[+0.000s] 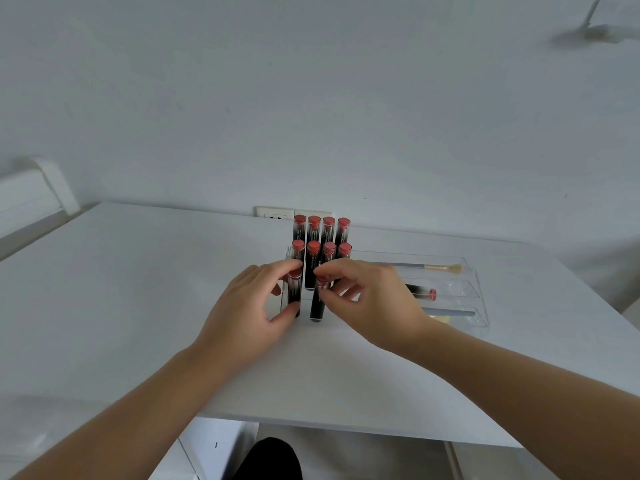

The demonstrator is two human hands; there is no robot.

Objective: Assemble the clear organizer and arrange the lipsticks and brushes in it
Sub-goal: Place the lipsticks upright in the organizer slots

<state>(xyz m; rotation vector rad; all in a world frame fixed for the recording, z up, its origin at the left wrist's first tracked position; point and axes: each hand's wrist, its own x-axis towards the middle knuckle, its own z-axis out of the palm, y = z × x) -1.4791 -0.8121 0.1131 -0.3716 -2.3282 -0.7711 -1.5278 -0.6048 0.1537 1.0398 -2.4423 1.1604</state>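
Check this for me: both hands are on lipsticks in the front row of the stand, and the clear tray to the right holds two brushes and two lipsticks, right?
Not quite. The head view shows the clear tray holding two brushes and only one lipstick, lying between them. The rest holds: the left hand and right hand each grip a lipstick in the stand's front row.

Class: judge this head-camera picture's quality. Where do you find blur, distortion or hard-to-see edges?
Head view: wide-angle lens bows the table edges; light is flat and soft, shadows faint; the object at upper right is smeared; the clear organizer walls nearly vanish against white.
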